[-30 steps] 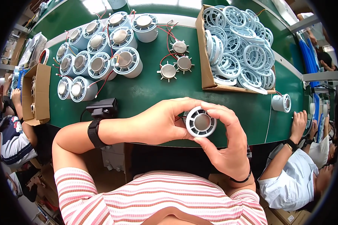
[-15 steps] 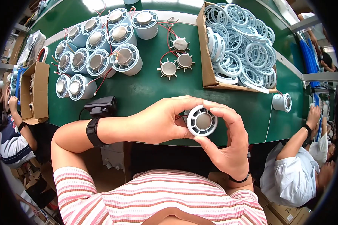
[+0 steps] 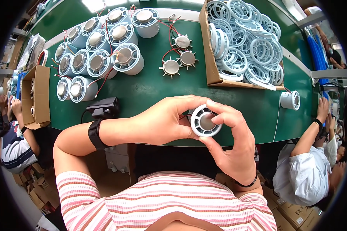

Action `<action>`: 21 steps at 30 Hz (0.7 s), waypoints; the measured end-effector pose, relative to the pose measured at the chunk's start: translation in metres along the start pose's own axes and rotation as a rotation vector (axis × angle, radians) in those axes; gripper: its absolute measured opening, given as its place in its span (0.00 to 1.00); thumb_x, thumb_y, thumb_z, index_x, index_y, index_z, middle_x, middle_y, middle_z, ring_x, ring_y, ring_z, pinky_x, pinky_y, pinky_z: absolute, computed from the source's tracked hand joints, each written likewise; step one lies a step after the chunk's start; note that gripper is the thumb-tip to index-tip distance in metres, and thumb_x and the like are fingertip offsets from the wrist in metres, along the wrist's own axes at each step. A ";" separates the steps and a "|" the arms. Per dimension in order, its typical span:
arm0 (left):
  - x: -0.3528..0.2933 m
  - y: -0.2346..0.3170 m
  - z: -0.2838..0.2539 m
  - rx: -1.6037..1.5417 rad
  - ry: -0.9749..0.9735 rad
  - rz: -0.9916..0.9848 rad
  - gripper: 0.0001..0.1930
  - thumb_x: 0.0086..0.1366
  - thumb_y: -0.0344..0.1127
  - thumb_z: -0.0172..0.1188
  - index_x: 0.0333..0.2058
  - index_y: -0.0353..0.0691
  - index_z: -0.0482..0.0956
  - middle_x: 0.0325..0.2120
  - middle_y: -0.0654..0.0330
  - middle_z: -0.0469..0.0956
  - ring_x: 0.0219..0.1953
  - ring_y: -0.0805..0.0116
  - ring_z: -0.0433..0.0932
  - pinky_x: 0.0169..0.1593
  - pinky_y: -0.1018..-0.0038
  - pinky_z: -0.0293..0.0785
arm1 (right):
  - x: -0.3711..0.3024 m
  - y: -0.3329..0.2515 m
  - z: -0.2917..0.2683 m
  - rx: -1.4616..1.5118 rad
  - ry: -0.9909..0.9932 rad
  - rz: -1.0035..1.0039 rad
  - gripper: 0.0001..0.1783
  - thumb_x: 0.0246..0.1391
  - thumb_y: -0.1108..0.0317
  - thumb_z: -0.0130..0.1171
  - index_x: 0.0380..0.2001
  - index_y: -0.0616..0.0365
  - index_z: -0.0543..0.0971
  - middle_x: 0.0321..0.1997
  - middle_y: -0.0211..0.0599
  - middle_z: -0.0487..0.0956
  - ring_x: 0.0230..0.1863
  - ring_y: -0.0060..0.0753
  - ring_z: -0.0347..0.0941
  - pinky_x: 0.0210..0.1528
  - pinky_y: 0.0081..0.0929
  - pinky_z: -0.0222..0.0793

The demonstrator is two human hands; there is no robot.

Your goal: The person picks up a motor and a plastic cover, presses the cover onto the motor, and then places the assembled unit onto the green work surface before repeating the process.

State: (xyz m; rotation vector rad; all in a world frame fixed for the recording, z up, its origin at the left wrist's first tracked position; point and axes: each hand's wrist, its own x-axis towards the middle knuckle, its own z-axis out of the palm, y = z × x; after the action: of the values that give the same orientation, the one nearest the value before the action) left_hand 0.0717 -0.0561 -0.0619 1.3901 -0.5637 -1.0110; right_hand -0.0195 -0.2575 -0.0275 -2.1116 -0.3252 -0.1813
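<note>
Between both hands, just over the table's front edge, is a light-blue cylindrical housing [image 3: 197, 122] with a spoked ring and a round grey metal disc on its face, which is turned up toward me. My left hand [image 3: 175, 120] wraps it from the left, thumb and fingers closed on its side. Red and dark wires show beside that palm. My right hand [image 3: 233, 136] grips the rim from the right, its thumb at the lower edge and fingers at the top; one fingertip lies against the disc. The housing's underside is hidden.
Rows of similar housings [image 3: 100, 61] with wires stand at the back left. Several loose spoked metal discs [image 3: 171, 67] lie mid-table. A carton [image 3: 235, 85] heaped with light-blue rings is at the back right, a lone housing [image 3: 290, 100] beside it. A black device [image 3: 103, 107] sits near my left forearm. People work at both sides.
A finger of my right hand has shifted from the housing's rim onto its metal disc. Both hands still hold the housing in nearly the same place.
</note>
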 end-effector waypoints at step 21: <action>0.005 0.024 -0.019 -0.570 -0.174 -0.305 0.30 0.74 0.32 0.63 0.71 0.35 0.64 0.60 0.56 0.75 0.61 0.67 0.77 0.61 0.68 0.80 | 0.000 0.009 -0.009 -0.024 -0.054 -0.058 0.26 0.47 0.75 0.77 0.48 0.55 0.73 0.59 0.45 0.82 0.57 0.48 0.80 0.70 0.57 0.64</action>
State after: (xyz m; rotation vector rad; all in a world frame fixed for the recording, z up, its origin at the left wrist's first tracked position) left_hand 0.0958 -0.0532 -0.0426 0.8953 -0.1600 -1.4163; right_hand -0.0168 -0.2699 -0.0298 -2.1354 -0.4183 -0.1631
